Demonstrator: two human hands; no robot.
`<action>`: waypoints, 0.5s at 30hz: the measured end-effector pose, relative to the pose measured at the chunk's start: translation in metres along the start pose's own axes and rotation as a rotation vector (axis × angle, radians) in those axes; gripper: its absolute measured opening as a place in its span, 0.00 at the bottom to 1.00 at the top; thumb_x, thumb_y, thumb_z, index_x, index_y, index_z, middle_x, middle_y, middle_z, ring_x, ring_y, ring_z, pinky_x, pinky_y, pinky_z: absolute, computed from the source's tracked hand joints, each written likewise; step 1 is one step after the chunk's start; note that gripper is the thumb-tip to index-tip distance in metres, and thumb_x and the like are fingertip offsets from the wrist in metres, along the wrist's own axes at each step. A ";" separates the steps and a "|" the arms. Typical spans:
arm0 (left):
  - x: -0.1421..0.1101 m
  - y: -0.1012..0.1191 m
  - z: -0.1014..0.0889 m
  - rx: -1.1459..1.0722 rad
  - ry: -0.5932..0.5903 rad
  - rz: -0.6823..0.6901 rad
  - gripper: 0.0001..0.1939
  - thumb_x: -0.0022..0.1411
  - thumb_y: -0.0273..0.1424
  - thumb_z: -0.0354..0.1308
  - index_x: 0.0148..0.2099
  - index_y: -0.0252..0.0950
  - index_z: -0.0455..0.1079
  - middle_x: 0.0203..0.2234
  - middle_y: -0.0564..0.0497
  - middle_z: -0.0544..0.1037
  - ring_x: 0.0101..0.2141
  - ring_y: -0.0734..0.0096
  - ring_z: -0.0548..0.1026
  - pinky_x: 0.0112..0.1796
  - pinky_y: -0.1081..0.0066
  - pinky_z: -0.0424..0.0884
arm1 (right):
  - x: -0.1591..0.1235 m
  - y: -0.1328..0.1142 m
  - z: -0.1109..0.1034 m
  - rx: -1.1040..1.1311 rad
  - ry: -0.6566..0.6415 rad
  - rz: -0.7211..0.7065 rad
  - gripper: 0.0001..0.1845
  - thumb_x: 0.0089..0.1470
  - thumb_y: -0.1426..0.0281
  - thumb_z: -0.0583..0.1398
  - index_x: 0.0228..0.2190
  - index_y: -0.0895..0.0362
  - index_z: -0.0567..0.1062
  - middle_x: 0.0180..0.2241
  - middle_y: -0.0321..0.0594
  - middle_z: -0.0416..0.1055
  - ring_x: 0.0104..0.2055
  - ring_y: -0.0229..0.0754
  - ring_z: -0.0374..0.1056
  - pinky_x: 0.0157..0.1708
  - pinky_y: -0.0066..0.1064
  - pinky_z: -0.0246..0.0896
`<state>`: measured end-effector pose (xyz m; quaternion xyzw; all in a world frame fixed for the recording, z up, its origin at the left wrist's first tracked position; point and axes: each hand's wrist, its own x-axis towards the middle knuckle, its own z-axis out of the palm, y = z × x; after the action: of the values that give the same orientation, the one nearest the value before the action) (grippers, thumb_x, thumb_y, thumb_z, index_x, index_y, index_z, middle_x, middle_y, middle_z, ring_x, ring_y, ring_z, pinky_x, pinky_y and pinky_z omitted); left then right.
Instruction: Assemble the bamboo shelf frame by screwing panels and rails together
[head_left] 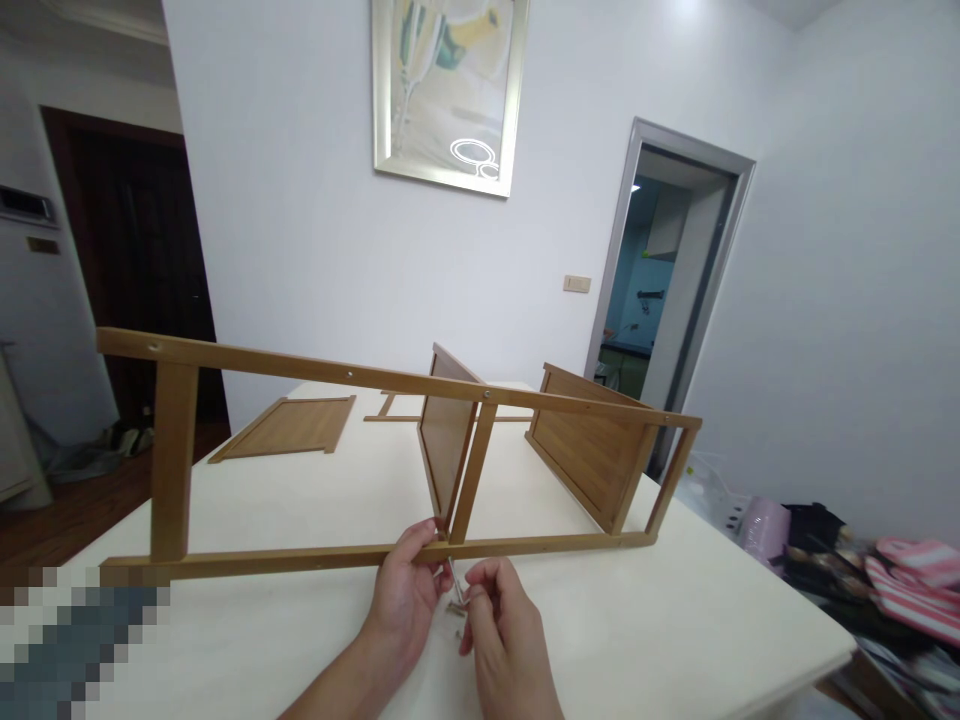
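Note:
A brown wooden ladder-like frame [300, 557] stands on its long edge across the white table [300, 640]. Two panels join it at the back: a middle shelf panel [448, 430] and a right shelf panel [592, 440]. My left hand [405, 600] grips the lower rail beneath the middle panel, thumb on top. My right hand [506, 635] pinches a thin metal hex key [456, 582], whose tip meets the lower rail near the middle crossbar. Small metal screws [456, 608] lie on the table between my hands, partly hidden by my fingers.
Another wooden panel [289, 425] lies flat at the table's back left. A second slim wooden frame [382, 410] lies behind the middle panel. Beyond the table's right edge are a pink container [763, 530] and striped cloth [915, 580]. A doorway [652, 290] opens at the back right.

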<state>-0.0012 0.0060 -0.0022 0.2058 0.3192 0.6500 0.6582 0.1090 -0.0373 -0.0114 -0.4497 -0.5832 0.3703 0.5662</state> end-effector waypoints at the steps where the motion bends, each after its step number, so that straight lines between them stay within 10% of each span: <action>1: 0.000 0.000 0.000 0.006 -0.011 0.001 0.14 0.52 0.34 0.65 0.40 0.34 0.71 0.26 0.51 0.77 0.25 0.72 0.72 0.25 0.72 0.66 | 0.001 -0.001 0.000 0.088 -0.008 0.088 0.06 0.56 0.65 0.56 0.31 0.54 0.67 0.24 0.33 0.67 0.20 0.35 0.61 0.19 0.26 0.60; 15: 0.001 -0.002 -0.002 -0.022 0.008 -0.018 0.13 0.53 0.32 0.64 0.41 0.33 0.71 0.24 0.54 0.74 0.21 0.76 0.68 0.21 0.73 0.64 | 0.003 -0.015 0.002 1.061 -0.080 0.733 0.14 0.31 0.80 0.67 0.27 0.66 0.76 0.21 0.36 0.68 0.21 0.28 0.60 0.26 0.20 0.61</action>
<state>-0.0009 0.0062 -0.0049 0.1934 0.3166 0.6483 0.6649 0.1058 -0.0396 0.0034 -0.2646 -0.1501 0.7943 0.5259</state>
